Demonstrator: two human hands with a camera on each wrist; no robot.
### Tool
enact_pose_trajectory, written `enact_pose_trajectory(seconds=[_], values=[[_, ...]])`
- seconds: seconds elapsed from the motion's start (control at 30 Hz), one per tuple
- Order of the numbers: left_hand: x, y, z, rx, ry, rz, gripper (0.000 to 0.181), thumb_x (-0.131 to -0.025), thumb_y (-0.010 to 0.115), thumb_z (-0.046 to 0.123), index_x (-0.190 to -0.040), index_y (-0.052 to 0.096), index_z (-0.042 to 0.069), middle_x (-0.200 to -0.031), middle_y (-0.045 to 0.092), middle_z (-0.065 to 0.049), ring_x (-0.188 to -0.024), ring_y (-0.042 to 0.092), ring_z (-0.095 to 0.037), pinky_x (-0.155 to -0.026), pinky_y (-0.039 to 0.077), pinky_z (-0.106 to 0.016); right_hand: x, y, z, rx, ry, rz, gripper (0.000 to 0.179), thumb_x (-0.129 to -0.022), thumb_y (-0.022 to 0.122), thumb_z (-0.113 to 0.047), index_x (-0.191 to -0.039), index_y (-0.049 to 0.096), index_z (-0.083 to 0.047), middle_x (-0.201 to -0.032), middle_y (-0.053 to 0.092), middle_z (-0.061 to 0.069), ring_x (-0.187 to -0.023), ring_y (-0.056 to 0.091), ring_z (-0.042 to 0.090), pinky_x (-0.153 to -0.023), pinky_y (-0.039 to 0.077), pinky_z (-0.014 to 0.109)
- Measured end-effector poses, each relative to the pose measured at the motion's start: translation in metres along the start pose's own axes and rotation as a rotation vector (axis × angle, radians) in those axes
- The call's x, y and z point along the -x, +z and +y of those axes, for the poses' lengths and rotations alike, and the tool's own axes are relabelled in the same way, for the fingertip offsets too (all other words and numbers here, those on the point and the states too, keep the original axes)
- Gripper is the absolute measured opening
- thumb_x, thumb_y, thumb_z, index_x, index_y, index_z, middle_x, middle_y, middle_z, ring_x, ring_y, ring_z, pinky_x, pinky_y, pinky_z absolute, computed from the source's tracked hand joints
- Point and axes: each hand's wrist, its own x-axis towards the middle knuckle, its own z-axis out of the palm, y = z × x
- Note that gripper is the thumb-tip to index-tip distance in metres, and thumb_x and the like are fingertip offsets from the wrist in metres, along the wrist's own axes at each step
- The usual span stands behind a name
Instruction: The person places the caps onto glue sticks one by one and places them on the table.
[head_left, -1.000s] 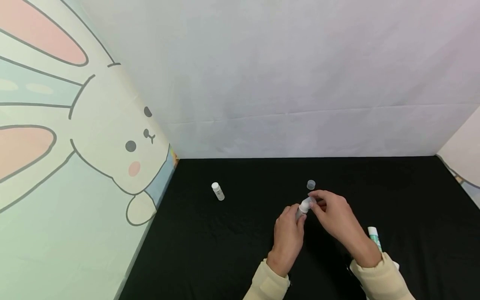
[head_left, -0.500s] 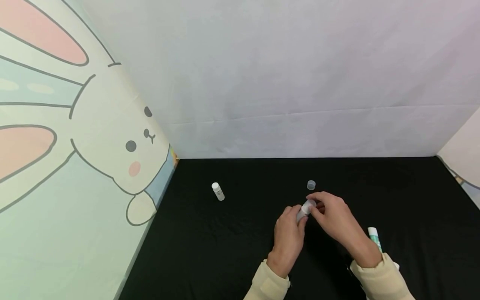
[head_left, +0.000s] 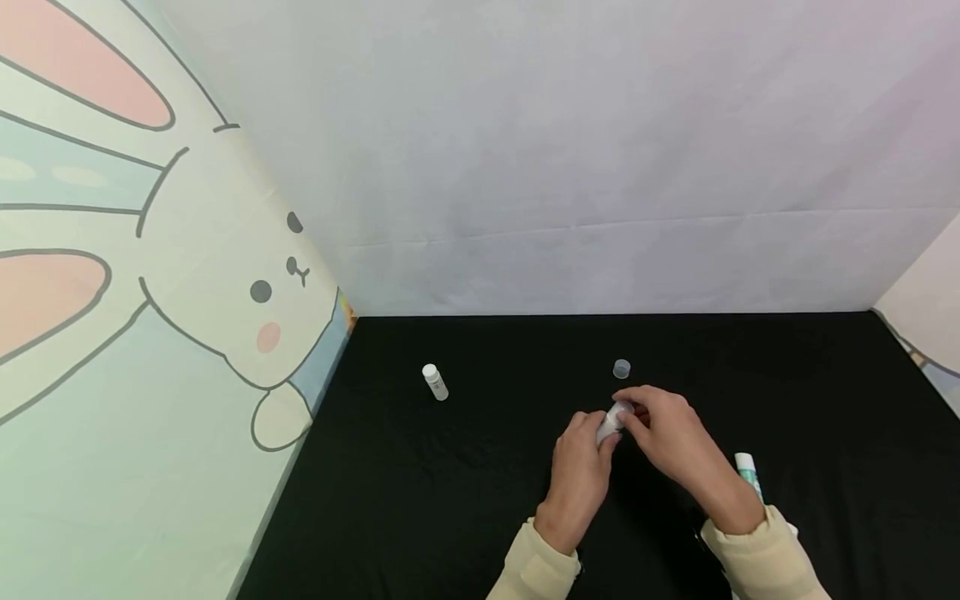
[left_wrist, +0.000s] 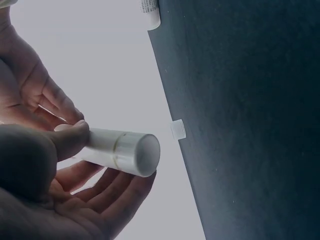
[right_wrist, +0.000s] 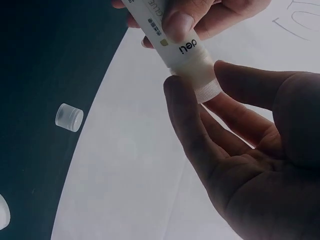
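My left hand grips a white glue stick printed "deli" and "GLUE", held above the black cloth and tilted up to the right. A translucent cap with a ridged end covers its far end. Thumb and fingers of my right hand pinch this cap. In the left wrist view the stick's round white base faces the camera, while the capped end is hidden behind the hands. Just beyond the right hand, a second translucent cap sits on the cloth.
At the left on the black cloth lies a white bottle-like tube. A green and white tube lies partly under the right forearm. A pale wall rises behind the table's back edge.
The translucent cap, tilted at the stick's tip a second ago, now lines up over its end. The left hand has shifted slightly right; the right hand stays nearly in place.
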Motion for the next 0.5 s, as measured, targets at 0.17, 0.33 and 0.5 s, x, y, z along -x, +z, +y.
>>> enact_pose_trajectory(seconds=[0.17, 0.33, 0.5], values=[[-0.0012, 0.0002, -0.0005, -0.003, 0.021, -0.011, 0.015, -0.101, 0.073, 0.015, -0.115, 0.074, 0.011, -0.102, 0.074, 0.0, -0.088, 0.067, -0.004, -0.076, 0.056, -0.02, 0.0, -0.0014, 0.0014, 0.007, 0.001, -0.017, 0.027, -0.099, 0.071, 0.001, -0.124, 0.071, 0.008, -0.108, 0.073, 0.016, -0.083, 0.07, 0.019, -0.065, 0.057, 0.033], [-0.0014, 0.0005, -0.0007, -0.004, 0.036, -0.015, 0.012, -0.101, 0.072, 0.015, -0.112, 0.075, 0.011, -0.1, 0.076, 0.0, -0.086, 0.068, -0.004, -0.073, 0.055, -0.018, 0.0007, -0.0016, 0.0017, 0.007, 0.005, -0.029, 0.027, -0.1, 0.07, 0.0, -0.126, 0.071, 0.008, -0.111, 0.073, 0.018, -0.081, 0.068, 0.017, -0.063, 0.054, 0.029], [-0.0009, 0.0008, -0.0008, -0.007, 0.029, -0.025, 0.01, -0.1, 0.073, 0.015, -0.109, 0.075, 0.011, -0.095, 0.076, 0.0, -0.08, 0.066, -0.002, -0.067, 0.052, -0.017, 0.0023, -0.0014, 0.0029, 0.019, 0.004, -0.041, 0.029, -0.1, 0.07, -0.001, -0.126, 0.071, 0.009, -0.108, 0.073, 0.016, -0.077, 0.064, 0.012, -0.06, 0.051, 0.027]])
